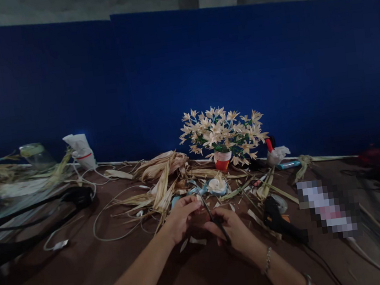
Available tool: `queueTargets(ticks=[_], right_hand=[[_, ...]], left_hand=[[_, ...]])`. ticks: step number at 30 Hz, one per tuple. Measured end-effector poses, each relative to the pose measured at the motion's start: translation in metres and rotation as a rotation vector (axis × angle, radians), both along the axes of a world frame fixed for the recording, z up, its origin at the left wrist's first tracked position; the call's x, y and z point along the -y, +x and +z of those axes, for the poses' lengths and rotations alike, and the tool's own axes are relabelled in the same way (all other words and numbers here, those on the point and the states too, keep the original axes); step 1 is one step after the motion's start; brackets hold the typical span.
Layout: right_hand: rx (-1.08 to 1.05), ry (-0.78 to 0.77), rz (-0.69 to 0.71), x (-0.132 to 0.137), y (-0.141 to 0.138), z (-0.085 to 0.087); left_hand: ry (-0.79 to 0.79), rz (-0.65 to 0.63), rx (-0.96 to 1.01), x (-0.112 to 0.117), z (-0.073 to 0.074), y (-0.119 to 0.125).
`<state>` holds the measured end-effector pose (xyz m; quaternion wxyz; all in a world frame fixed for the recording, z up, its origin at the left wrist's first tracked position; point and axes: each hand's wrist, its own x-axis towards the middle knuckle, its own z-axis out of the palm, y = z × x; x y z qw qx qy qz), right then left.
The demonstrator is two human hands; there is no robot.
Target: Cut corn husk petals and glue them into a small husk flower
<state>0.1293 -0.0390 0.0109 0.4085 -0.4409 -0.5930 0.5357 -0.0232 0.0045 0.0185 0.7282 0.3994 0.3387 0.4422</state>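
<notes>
My right hand (231,230) is closed around the dark handles of a pair of scissors (206,207), whose blades point up and to the left. The blades meet a small pale strip of husk (199,198), pinched between the thumb and fingers of my left hand (184,213). Just beyond the fingertips, a cream husk flower (217,184) rests on blue material. Small pale scraps (198,241) are scattered on the brown table below my hands. Dried corn husks (161,178) are heaped behind my left hand.
A red and white pot (223,160) of cream flowers stands at the back against a blue partition (155,82). A black glue gun (277,219) with a cord lies to the right. White cable (95,228) loops at left, near a black frame (79,197) and a jar (37,155).
</notes>
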Motion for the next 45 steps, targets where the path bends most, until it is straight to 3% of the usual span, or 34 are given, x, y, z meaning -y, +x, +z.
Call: queueTargets(ticks=[6,15,21,24,27,30,34,38,41,45], right_hand=[[0.038,-0.044,0.017,0.001,0.004,0.001],[0.086,-0.023,0.072,0.001,0.011,0.008],[0.208,0.007,0.035,-0.003,0.021,0.012],[0.395,0.112,-0.086,-0.011,0.037,0.013],[0.697,0.249,-0.372,-0.021,0.054,0.011],[0.966,0.260,-0.526,-0.024,0.062,0.008],[1.151,0.218,-0.527,-0.021,0.059,0.005],[1.196,0.142,-0.486,-0.021,0.057,0.005],[1.157,0.032,-0.461,-0.025,0.060,0.004],[1.100,0.035,-0.441,-0.030,0.066,-0.001]], left_hand=[[0.076,-0.053,-0.050,-0.005,-0.003,-0.007],[0.066,-0.089,-0.117,-0.006,-0.003,-0.010],[0.089,-0.090,-0.132,-0.007,-0.003,-0.011],[0.143,-0.065,-0.193,-0.008,-0.003,-0.011],[0.215,-0.045,-0.319,-0.007,-0.005,-0.009],[0.339,-0.034,-0.509,-0.005,-0.009,-0.006],[0.590,-0.075,-0.780,-0.003,-0.018,-0.004],[0.824,-0.126,-0.956,-0.004,-0.027,-0.002],[0.920,-0.160,-1.081,-0.005,-0.029,-0.001],[0.969,-0.180,-1.166,-0.003,-0.027,0.000]])
